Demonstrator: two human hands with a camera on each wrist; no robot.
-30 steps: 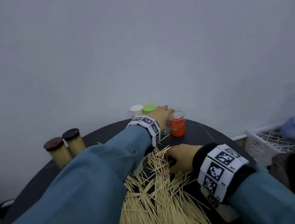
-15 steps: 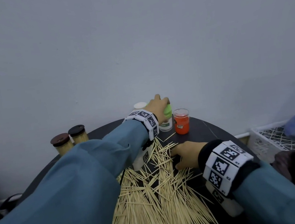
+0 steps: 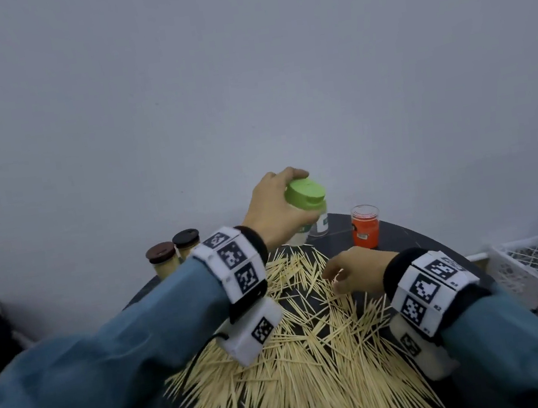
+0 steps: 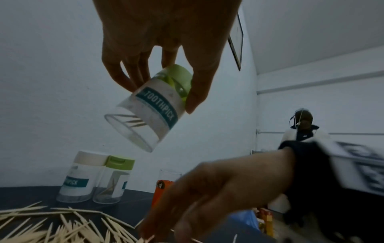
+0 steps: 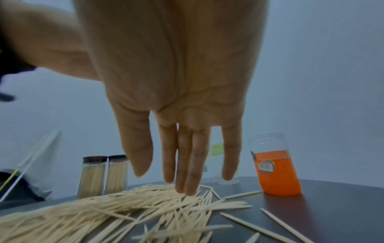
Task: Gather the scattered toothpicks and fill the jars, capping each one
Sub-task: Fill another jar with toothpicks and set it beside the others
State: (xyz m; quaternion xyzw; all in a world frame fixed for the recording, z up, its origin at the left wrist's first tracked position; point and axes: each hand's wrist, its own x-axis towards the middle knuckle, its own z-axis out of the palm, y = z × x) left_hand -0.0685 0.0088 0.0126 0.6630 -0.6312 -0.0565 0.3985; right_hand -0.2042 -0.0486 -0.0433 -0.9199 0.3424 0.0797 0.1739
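We see the left hand up above the table, fingers and thumb curled round a clear jar with a green lid, tilted, a few toothpicks lying inside it. It hangs in the air over the far side of the toothpick pile, well clear of the tabletop. The right hand is stretched out, fingers straight and loose, holding nothing, its fingertips touching the far edge of the pile. Beyond the pile stand a white-lidded jar and a green-lidded jar, touching side by side. To the right of them is an orange jar with no cap. To the left of the pile, two full jars with dark lids stand together
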